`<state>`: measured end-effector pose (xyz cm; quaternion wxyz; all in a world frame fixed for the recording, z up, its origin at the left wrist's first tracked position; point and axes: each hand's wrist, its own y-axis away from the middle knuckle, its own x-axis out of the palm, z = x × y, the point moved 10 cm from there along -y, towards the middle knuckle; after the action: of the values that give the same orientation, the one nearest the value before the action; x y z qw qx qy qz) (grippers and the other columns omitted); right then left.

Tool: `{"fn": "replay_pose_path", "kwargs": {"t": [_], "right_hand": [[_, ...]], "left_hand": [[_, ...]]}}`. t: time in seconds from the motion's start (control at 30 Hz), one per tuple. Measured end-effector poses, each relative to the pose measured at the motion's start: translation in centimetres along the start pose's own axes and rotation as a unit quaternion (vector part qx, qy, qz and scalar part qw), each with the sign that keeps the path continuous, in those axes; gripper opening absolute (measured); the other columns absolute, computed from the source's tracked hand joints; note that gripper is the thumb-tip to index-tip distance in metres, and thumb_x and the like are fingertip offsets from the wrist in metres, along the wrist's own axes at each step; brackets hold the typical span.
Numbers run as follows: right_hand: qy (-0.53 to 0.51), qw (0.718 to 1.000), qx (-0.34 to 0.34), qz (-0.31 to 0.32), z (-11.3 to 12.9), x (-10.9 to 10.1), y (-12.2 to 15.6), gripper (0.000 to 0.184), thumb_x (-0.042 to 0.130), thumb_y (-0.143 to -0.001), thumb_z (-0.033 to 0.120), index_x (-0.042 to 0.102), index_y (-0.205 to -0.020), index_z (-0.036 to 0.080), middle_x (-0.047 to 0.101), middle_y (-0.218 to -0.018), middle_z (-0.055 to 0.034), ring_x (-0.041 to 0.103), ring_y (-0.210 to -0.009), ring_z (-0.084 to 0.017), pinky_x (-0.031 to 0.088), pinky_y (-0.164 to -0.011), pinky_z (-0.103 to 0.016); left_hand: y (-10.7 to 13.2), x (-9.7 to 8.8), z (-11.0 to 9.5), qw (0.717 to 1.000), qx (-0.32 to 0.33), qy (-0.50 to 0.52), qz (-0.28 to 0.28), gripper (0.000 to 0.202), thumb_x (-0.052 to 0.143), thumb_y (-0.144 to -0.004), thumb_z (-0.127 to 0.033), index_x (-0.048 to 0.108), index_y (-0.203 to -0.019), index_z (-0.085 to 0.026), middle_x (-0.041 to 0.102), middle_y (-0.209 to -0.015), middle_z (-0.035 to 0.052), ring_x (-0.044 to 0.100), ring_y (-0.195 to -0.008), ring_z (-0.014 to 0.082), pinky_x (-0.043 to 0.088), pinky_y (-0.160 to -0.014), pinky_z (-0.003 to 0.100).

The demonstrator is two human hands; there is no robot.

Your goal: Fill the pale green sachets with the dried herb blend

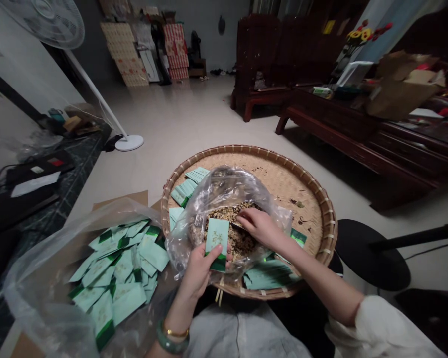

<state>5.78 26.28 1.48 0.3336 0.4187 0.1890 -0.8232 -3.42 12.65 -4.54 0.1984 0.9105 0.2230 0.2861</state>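
My left hand (199, 271) grips a small light green packet (217, 243) with a dark green bottom, held upright over a clear plastic bag (216, 191) of loose dried brown material (235, 219). My right hand (259, 226) reaches into that bag, fingers curled down on the material; what they hold is hidden. The bag rests in a round woven bamboo tray (306, 184) on my lap. Stacks of the same green packets (188, 186) lie at the tray's left and more packets (269, 276) near its front edge.
A plastic-lined cardboard box (33, 278) at my left holds several filled green packets (119, 268). A standing fan (129, 142) is behind it. Dark wooden furniture (358, 129) runs along the right. A black round stool (373, 253) stands right of the tray.
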Motion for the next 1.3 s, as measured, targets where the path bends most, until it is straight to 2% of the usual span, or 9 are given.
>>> {"fn": "replay_pose_path", "kwargs": {"t": [0.07,0.13,0.27,0.37,0.47,0.57,0.67,0.93,1.3], "right_hand": [[0.147,0.989,0.014,0.018,-1.2,0.7,0.8,0.029,0.06,-0.084,0.028,0.059,-0.109,0.013,0.062,-0.103,-0.0143,0.056,-0.093,-0.026,0.043,-0.079,-0.034],[0.236,0.97,0.037,0.035,-2.3,1.6,1.5,0.05,0.067,-0.076,0.022,0.052,-0.123,0.011,0.058,-0.111,-0.0177,0.054,-0.099,-0.029,0.043,-0.081,-0.035],[0.263,0.962,0.064,0.042,-3.3,2.7,2.0,0.064,0.066,-0.072,0.015,0.045,-0.132,0.006,0.057,-0.113,-0.0198,0.054,-0.102,-0.03,0.043,-0.083,-0.036],[0.189,0.979,0.07,0.038,-4.0,2.3,1.8,0.055,0.063,-0.072,0.018,0.053,-0.125,0.005,0.059,-0.11,-0.0196,0.055,-0.102,-0.031,0.043,-0.086,-0.037],[0.001,0.996,0.075,0.057,-4.5,0.9,1.8,0.049,0.064,-0.074,0.028,0.058,-0.12,0.01,0.062,-0.109,-0.0153,0.057,-0.098,-0.028,0.044,-0.086,-0.038],[-0.235,0.955,0.1,0.153,-3.9,0.7,2.6,0.05,0.065,-0.077,0.04,0.059,-0.12,0.014,0.064,-0.11,-0.0111,0.06,-0.092,-0.023,0.048,-0.078,-0.034],[-0.349,0.905,0.105,0.222,-1.9,0.6,3.3,0.053,0.068,-0.075,0.044,0.061,-0.119,0.016,0.065,-0.109,-0.0089,0.059,-0.085,-0.019,0.049,-0.067,-0.028],[-0.347,0.909,0.081,0.218,1.6,1.1,2.4,0.048,0.07,-0.073,0.038,0.066,-0.115,0.014,0.069,-0.093,-0.006,0.056,-0.074,-0.016,0.042,-0.061,-0.026],[-0.338,0.923,0.104,0.153,0.2,1.3,1.7,0.042,0.067,-0.074,0.038,0.069,-0.108,0.012,0.066,-0.077,-0.0033,0.047,-0.057,-0.01,0.034,-0.051,-0.023]], "left_hand": [[0.0,-0.6,-0.2,1.0,0.008,0.015,-0.018,0.048,0.086,-0.053,-0.039,0.068,-0.085,-0.008,0.074,-0.083,0.0118,0.07,-0.068,0.021,0.055,-0.054,0.025],[0.1,-1.0,-0.1,0.999,0.008,0.021,-0.029,0.048,0.087,-0.053,-0.039,0.069,-0.085,-0.008,0.074,-0.083,0.0122,0.07,-0.07,0.0218,0.054,-0.053,0.024],[0.4,-1.1,0.0,1.0,0.007,0.019,-0.024,0.048,0.087,-0.054,-0.037,0.068,-0.087,-0.008,0.074,-0.087,0.0122,0.071,-0.071,0.0217,0.054,-0.052,0.023],[0.7,-1.1,-0.2,1.0,0.007,0.012,-0.021,0.048,0.086,-0.054,-0.037,0.068,-0.088,-0.008,0.074,-0.088,0.012,0.07,-0.07,0.0209,0.054,-0.051,0.023],[0.9,-1.2,-0.4,1.0,0.003,0.001,-0.02,0.047,0.086,-0.055,-0.039,0.068,-0.086,-0.008,0.074,-0.088,0.0126,0.07,-0.066,0.0197,0.053,-0.049,0.023],[1.0,-1.1,-0.1,1.0,-0.007,-0.011,-0.019,0.049,0.086,-0.053,-0.041,0.068,-0.084,-0.008,0.074,-0.086,0.0126,0.069,-0.061,0.0184,0.054,-0.05,0.024],[1.0,-0.9,0.1,0.999,-0.007,-0.035,-0.018,0.05,0.086,-0.053,-0.042,0.067,-0.084,-0.008,0.074,-0.081,0.0105,0.068,-0.059,0.0176,0.055,-0.052,0.025],[1.0,0.1,0.4,0.995,0.0,-0.098,0.002,0.049,0.083,-0.055,-0.047,0.065,-0.081,-0.01,0.07,-0.065,0.0043,0.067,-0.056,0.0168,0.054,-0.051,0.024],[1.4,-1.0,0.3,0.995,0.009,-0.098,0.011,0.049,0.075,-0.06,-0.057,0.067,-0.077,-0.011,0.071,-0.065,0.0053,0.067,-0.056,0.0171,0.053,-0.05,0.023]]}}
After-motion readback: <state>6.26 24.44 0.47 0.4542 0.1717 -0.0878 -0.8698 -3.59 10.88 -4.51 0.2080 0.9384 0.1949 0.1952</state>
